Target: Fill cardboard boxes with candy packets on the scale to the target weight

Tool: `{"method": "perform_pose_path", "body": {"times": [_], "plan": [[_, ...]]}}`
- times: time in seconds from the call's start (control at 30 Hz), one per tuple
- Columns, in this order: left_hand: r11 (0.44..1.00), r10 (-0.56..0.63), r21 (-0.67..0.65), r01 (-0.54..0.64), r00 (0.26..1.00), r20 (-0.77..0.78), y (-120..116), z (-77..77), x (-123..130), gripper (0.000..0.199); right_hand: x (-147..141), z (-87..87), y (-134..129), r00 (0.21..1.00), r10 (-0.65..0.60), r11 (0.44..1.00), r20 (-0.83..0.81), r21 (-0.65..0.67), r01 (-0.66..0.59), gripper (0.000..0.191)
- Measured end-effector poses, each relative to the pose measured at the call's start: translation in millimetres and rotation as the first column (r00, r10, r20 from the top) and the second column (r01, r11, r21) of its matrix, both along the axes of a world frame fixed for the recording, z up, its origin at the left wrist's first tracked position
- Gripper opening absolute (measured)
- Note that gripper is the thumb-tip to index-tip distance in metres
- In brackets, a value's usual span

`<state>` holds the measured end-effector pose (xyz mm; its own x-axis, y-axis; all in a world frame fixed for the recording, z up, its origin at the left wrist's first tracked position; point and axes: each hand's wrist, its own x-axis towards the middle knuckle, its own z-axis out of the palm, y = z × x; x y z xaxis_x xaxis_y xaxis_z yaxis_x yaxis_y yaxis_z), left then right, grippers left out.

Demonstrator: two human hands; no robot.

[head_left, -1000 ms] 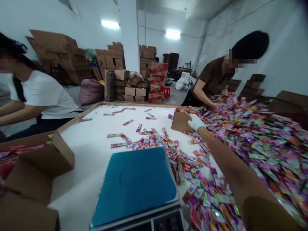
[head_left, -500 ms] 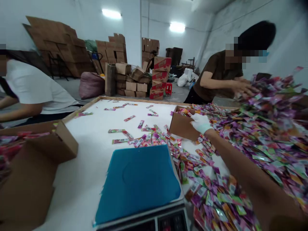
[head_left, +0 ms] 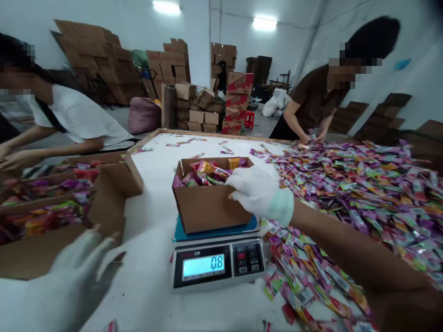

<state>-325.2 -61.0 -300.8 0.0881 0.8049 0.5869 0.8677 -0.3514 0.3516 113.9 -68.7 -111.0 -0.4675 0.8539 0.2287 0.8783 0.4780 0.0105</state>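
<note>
A small brown box point(head_left: 212, 210) filled with wrapped sticks point(head_left: 207, 168) stands over the blue pan point(head_left: 254, 224) of a digital scale point(head_left: 180, 281), whose lit display reads 0.8. My right hand point(head_left: 258, 189), in a white glove, grips the box's right side, fingers at its rim and front wall. At the lower left, my left hand point(head_left: 76, 272), also gloved and somewhat blurred, has its fingers apart and holds nothing. It is near a larger open carton point(head_left: 110, 198) with rows of packed sticks inside.
Loose wrapped sticks form a large pile point(head_left: 374, 184) on the right of the white table point(head_left: 148, 249). One person point(head_left: 311, 97) bends over the pile at the back right. Another person point(head_left: 79, 115) works at the left. Stacked cartons point(head_left: 238, 103) stand behind the table.
The small box has moved left and nearer, from beside the pile onto the scale, with my right hand on it. My left hand has come into view. The person at the right has lowered their hands.
</note>
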Motion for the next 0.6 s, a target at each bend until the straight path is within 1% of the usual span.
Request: {"method": "perform_pose_path", "body": {"times": [0.07,0.1,0.13,0.2,0.23,0.27,0.33,0.4,0.5,0.6], "plan": [[0.998,-0.057,-0.025,0.06,0.994,0.095,-10,-44.6,1,0.034,-2,7.8,-2,0.987,0.1,0.995,-0.128,-0.012,-0.103,0.015],[0.995,-0.064,-0.068,0.075,0.986,0.155,-15,-67.9,3,0.037,2,16.0,-3,0.968,0.143,0.99,-0.208,0.024,-0.141,0.017],[0.989,-0.059,-0.121,0.084,0.979,0.197,-19,-90.0,7,0.04,7,26.4,-5,0.945,0.171,0.985,-0.279,0.08,-0.155,0.02],[0.968,-0.02,-0.237,0.077,0.972,0.233,-25,-126.9,13,0.045,17,50.6,-9,0.919,0.166,0.976,-0.358,0.193,-0.101,0.021],[0.955,-0.007,-0.287,0.074,0.974,0.227,-28,-140.5,15,0.047,20,62.7,-10,0.918,0.14,0.972,-0.371,0.228,-0.056,0.02],[0.942,-0.001,-0.326,0.074,0.976,0.217,-29,-150.8,16,0.05,22,73.6,-10,0.921,0.109,0.971,-0.374,0.238,-0.018,0.017],[0.924,0.006,-0.375,0.071,0.98,0.2,-31,-163.3,17,0.055,19,89.8,-6,0.932,0.055,0.979,-0.359,0.202,0.02,0.014],[0.918,0.017,-0.391,0.059,0.982,0.188,-31,-168.2,17,0.058,10,97.2,3,0.949,0.018,0.991,-0.315,0.132,0.025,0.012],[0.917,0.032,-0.398,0.038,0.985,0.168,-32,-168.8,18,0.061,-8,94.7,21,0.98,-0.032,0.998,-0.198,0.048,0.042,0.014],[0.919,0.028,-0.392,0.035,0.988,0.155,-34,-168.9,18,0.062,-26,82.2,38,0.994,-0.095,0.995,-0.059,-0.032,0.093,0.018]]}}
